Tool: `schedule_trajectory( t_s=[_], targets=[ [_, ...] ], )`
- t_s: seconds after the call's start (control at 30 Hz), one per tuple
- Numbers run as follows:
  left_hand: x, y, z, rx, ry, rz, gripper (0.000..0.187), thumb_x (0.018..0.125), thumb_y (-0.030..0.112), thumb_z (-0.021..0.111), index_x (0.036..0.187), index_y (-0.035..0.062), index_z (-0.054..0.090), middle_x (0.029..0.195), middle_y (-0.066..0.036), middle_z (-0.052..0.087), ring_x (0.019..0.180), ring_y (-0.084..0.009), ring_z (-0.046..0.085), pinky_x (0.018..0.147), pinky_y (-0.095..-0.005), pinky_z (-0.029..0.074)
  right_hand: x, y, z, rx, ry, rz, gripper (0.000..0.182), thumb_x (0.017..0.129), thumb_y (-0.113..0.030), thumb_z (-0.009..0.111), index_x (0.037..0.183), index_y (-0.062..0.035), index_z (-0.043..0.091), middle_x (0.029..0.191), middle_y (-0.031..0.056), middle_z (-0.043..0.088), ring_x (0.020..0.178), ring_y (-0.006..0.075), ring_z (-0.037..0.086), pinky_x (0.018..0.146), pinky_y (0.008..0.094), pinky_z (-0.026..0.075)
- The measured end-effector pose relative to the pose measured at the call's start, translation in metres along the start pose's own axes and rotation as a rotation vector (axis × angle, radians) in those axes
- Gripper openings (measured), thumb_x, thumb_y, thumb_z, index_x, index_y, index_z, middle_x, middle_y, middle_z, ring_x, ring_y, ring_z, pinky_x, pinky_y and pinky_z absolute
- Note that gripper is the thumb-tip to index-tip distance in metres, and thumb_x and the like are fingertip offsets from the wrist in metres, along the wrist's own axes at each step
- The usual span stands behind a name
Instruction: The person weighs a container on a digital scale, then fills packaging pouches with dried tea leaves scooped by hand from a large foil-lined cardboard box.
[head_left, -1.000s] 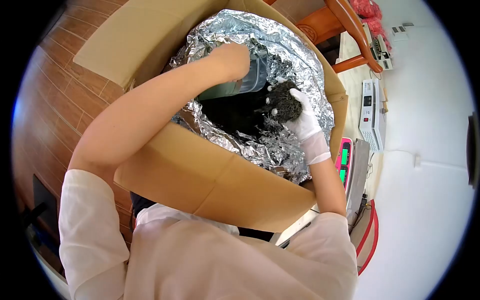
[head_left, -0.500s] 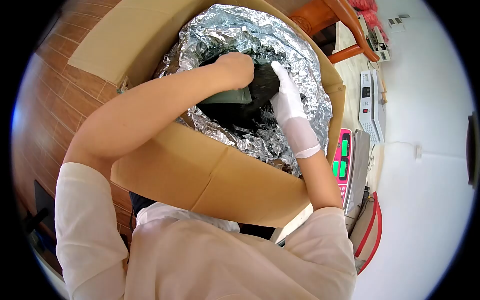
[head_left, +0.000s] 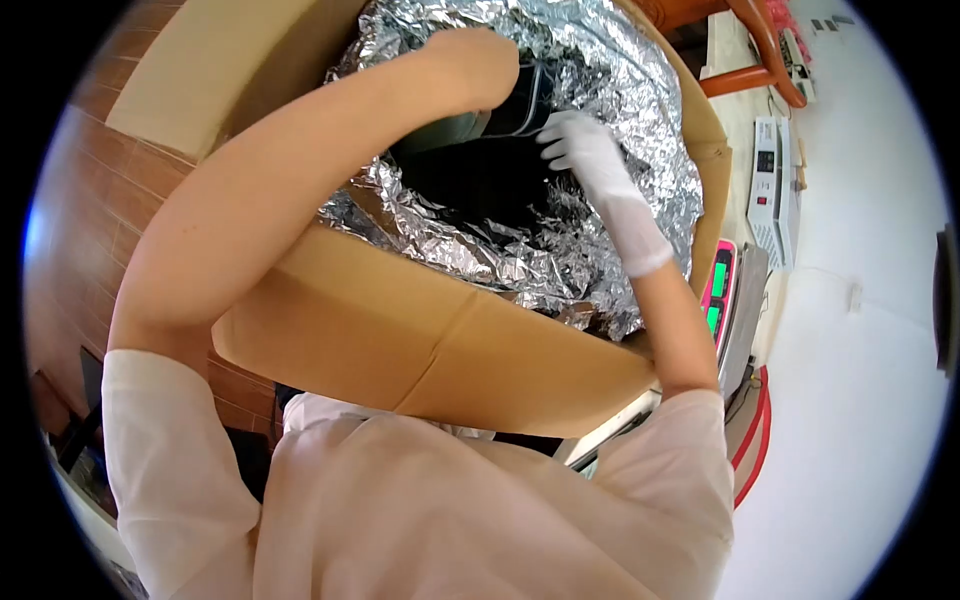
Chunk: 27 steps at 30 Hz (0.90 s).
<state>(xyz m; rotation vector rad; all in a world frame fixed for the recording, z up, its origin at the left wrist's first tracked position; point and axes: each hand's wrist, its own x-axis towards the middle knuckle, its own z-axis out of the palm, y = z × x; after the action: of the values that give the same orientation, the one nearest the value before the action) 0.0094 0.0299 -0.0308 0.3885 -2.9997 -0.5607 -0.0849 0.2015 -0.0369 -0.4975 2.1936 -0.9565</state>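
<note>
A large cardboard box (head_left: 430,330) is lined with crumpled silver foil (head_left: 650,110), and very dark material (head_left: 480,185) lies deep inside. My bare left hand (head_left: 475,70) is closed over a greenish see-through bag (head_left: 450,130) at the upper part of the foil hollow; its fingertips are mostly hidden. The bag's mouth stands apart, showing a pale edge and a dark inside. My right hand (head_left: 585,150), in a white glove, is at the right end of that edge, its fingers bent and slightly apart. Whether it touches the bag is unclear.
Box flaps stand out at the left and toward my body. On the right are a pink scale (head_left: 717,285) with green displays, a white appliance (head_left: 772,195) and a red-edged item (head_left: 760,430). A wooden chair (head_left: 765,50) is at the top right, brown floor tiles at left.
The view has shifted, with the box nearer the top. My left hand has lifted the bag's edge and its mouth now shows. My right hand's fingers have bent toward that edge.
</note>
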Motion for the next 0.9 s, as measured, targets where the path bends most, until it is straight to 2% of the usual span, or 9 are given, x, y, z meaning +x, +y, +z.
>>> schedule_trajectory(
  t_s=[0.1, 0.13, 0.17, 0.2, 0.3, 0.4, 0.63, 0.8, 0.9],
  targets=[
    [0.013, -0.010, 0.016, -0.040, -0.009, 0.028, 0.015, 0.070, 0.007, 0.058, 0.079, 0.0033, 0.070, 0.082, -0.018, 0.067, 0.078, -0.0302, 0.066, 0.064, -0.0395, 0.054, 0.049, 0.054, 0.029, -0.603, -0.242, -0.043, 0.043, 0.085, -0.026, 0.046, 0.116, 0.0026, 0.054, 0.117, 0.0201, 0.056, 0.108, 0.0328, 0.053, 0.094, 0.0354, 0.041],
    [0.012, -0.012, 0.014, -0.041, 0.010, 0.031, 0.023, 0.071, 0.005, 0.057, 0.092, 0.0041, 0.066, 0.086, -0.018, 0.066, 0.082, -0.0302, 0.065, 0.070, -0.0402, 0.052, 0.059, 0.063, 0.040, -0.726, -0.269, -0.014, 0.052, 0.085, -0.031, 0.048, 0.125, 0.0032, 0.048, 0.125, 0.0224, 0.051, 0.118, 0.0347, 0.047, 0.101, 0.0348, 0.036],
    [0.009, -0.013, 0.008, -0.039, 0.028, 0.033, 0.034, 0.072, 0.003, 0.056, 0.105, 0.0049, 0.063, 0.090, -0.018, 0.065, 0.086, -0.0302, 0.064, 0.076, -0.0410, 0.051, 0.084, 0.083, 0.046, -0.767, -0.401, 0.016, 0.079, 0.083, -0.049, 0.051, 0.140, -0.0005, 0.026, 0.139, 0.0223, 0.036, 0.128, 0.0326, 0.037, 0.106, 0.0339, 0.030],
    [0.003, -0.007, -0.003, -0.034, 0.014, 0.039, 0.034, 0.072, 0.003, 0.056, 0.105, 0.0049, 0.063, 0.090, -0.018, 0.065, 0.086, -0.0302, 0.064, 0.076, -0.0410, 0.051, 0.095, 0.095, 0.053, -0.752, -0.404, 0.022, 0.079, 0.083, -0.049, 0.051, 0.140, -0.0005, 0.026, 0.139, 0.0223, 0.036, 0.128, 0.0326, 0.037, 0.106, 0.0339, 0.030],
    [-0.003, 0.002, -0.028, -0.069, 0.014, -0.051, 0.023, 0.079, 0.010, 0.047, 0.084, -0.0009, 0.066, 0.088, -0.022, 0.065, 0.087, -0.0345, 0.064, 0.077, -0.0432, 0.050, 0.107, 0.116, 0.077, -0.947, -0.508, 0.342, 0.114, 0.068, -0.080, 0.046, 0.145, -0.0064, 0.004, 0.149, 0.0217, 0.012, 0.138, 0.0327, 0.013, 0.111, 0.0421, 0.018],
    [0.000, -0.003, -0.031, -0.038, -0.075, -0.006, 0.024, 0.080, 0.010, 0.045, 0.083, -0.0008, 0.066, 0.087, -0.022, 0.065, 0.086, -0.0351, 0.064, 0.077, -0.0432, 0.050, 0.089, 0.104, 0.080, -0.769, -0.626, 0.288, 0.119, 0.064, -0.083, 0.047, 0.145, -0.0051, 0.007, 0.149, 0.0217, 0.009, 0.139, 0.0322, 0.007, 0.112, 0.0439, 0.014],
    [-0.003, -0.001, -0.042, -0.049, 0.024, 0.119, 0.020, 0.078, 0.007, 0.048, 0.080, -0.0026, 0.065, 0.083, -0.023, 0.064, 0.083, -0.0340, 0.064, 0.075, -0.0408, 0.051, 0.064, 0.084, 0.090, -0.590, -0.914, 0.256, 0.121, 0.063, -0.082, 0.049, 0.144, -0.0019, 0.009, 0.150, 0.0190, 0.005, 0.140, 0.0301, 0.004, 0.113, 0.0398, 0.008],
    [-0.003, 0.006, -0.058, -0.114, -0.052, 0.043, 0.017, 0.077, 0.006, 0.050, 0.082, -0.0027, 0.063, 0.085, -0.023, 0.064, 0.086, -0.0336, 0.064, 0.076, -0.0400, 0.050, 0.059, 0.084, 0.102, -0.168, -1.040, 0.059, 0.101, 0.070, -0.063, 0.061, 0.141, -0.0002, 0.025, 0.145, 0.0192, 0.027, 0.131, 0.0272, 0.030, 0.109, 0.0349, 0.022],
    [0.000, 0.004, -0.056, -0.112, -0.019, 0.099, 0.018, 0.076, 0.006, 0.051, 0.083, -0.0029, 0.064, 0.086, -0.023, 0.064, 0.086, -0.0334, 0.064, 0.076, -0.0400, 0.051, 0.066, 0.076, 0.100, -0.434, -1.070, 0.260, 0.072, 0.080, -0.042, 0.062, 0.133, 0.0012, 0.038, 0.137, 0.0170, 0.041, 0.120, 0.0243, 0.043, 0.104, 0.0325, 0.030]
  ],
)
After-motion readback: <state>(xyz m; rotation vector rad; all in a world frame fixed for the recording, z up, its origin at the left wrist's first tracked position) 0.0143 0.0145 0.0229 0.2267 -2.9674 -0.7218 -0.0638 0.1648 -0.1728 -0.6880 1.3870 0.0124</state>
